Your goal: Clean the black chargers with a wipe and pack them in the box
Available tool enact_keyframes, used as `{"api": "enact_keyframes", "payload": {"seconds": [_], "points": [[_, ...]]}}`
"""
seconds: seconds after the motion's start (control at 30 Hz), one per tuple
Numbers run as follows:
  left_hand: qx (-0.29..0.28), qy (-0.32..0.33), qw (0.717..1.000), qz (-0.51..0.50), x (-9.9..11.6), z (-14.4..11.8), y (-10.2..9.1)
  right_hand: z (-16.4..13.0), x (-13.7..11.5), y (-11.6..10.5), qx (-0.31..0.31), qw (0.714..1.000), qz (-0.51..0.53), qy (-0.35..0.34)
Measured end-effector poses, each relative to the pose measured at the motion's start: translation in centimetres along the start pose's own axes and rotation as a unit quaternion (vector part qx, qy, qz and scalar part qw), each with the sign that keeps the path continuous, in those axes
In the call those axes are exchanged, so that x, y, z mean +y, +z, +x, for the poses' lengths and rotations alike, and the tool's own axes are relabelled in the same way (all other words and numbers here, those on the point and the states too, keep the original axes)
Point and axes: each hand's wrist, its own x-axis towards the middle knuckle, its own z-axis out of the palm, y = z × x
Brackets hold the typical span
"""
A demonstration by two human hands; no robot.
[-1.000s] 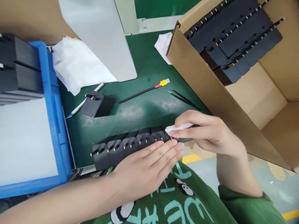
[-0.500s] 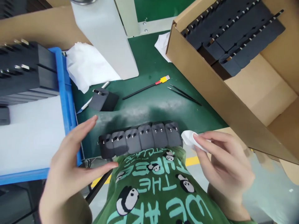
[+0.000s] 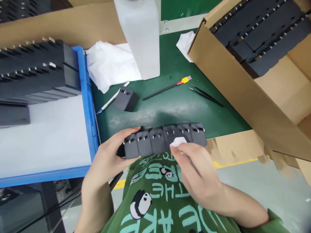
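A row of several black power adapters (image 3: pixel 157 142) with metal prongs facing up lies along the table's near edge, against the green shirt. My left hand (image 3: pixel 113 153) grips the row's left end, thumb on the near side and fingers on the far side. Pinched in my right hand (image 3: pixel 198 171) is a folded white cloth (image 3: pixel 178 141), which touches the tops of adapters near the middle of the row. A single black adapter (image 3: pixel 126 99) stands apart behind the row, beside a craft knife (image 3: pixel 113 98).
On the left, a blue tray (image 3: pixel 88 106) holds rows of adapters. An open cardboard box (image 3: pixel 225 81) with more adapters stands at right. A short USB cable (image 3: pixel 167 88), tweezers (image 3: pixel 206 96), a white cloth (image 3: pixel 110 66) and a pale machine column (image 3: pixel 145 42) occupy the green table.
My left hand has moved in and closed on the row's left end. My right hand has brought the white cloth leftward onto the adapters. The view has shifted left.
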Motion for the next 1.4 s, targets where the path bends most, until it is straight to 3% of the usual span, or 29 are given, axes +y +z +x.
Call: {"api": "enact_keyframes", "payload": {"seconds": [0.23,0.33,0.4,0.43,0.5,0.53,0.6,0.67,0.8,0.87,0.93,1.0,1.1,1.23,1.4], "points": [[-0.011,0.006,1.0,-0.029,-0.1,0.1,0.2,4.7,-4.2,4.0,-0.017,0.991,-0.046,-0.125],[-0.026,-0.009,0.999,-0.031,-0.1,-0.5,0.0,5.6,-4.8,3.5,-0.095,0.982,0.075,-0.143],[-0.019,-0.01,0.999,-0.027,-0.2,-1.1,-0.3,5.2,-4.2,1.3,-0.14,0.974,0.159,-0.084],[-0.007,-0.01,1.0,-0.019,-0.3,-1.4,-0.5,4.6,-3.6,0.0,-0.13,0.978,0.157,-0.034],[0.017,-0.005,1.0,0.01,-0.6,-1.8,-0.9,3.1,-2.2,-2.4,-0.061,0.995,0.017,0.077],[0.021,0.006,0.999,0.027,-0.8,-1.9,-1.1,2.2,-1.5,-3.1,0.001,0.991,-0.061,0.117],[0.014,0.042,0.998,0.051,-1.2,-1.8,-1.2,0.7,-0.7,-3.1,0.055,0.975,-0.162,0.143],[0.012,0.076,0.995,0.058,-1.5,-1.5,-1.2,0.1,-0.9,-1.5,0.051,0.976,-0.179,0.118],[0.014,0.084,0.994,0.064,-1.6,-1.2,-1.1,2.2,-3.1,2.1,-0.012,0.997,-0.08,0.003],[0.011,0.08,0.995,0.065,-1.4,-1.2,-1.1,3.7,-4.0,2.3,-0.087,0.994,-0.01,-0.063],[0.013,0.072,0.996,0.054,-1.1,-1.2,-1.0,4.6,-4.3,1.6,-0.134,0.986,0.057,-0.081],[0.018,0.062,0.997,0.028,-0.8,-1.1,-0.8,4.7,-4.2,0.9,-0.116,0.99,0.065,-0.042],[0.014,0.062,0.998,-0.016,-0.7,-0.8,-0.5,4.2,-3.8,1.2,-0.069,0.997,-0.021,-0.013],[0.011,0.044,0.997,-0.058,-0.7,-0.5,-0.2,4.2,-4.4,3.5,-0.068,0.993,-0.062,-0.069],[0.01,0.029,0.996,-0.078,-0.7,-1.0,-0.3,5.8,-5.6,4.1,-0.118,0.985,0.028,-0.123]]}}
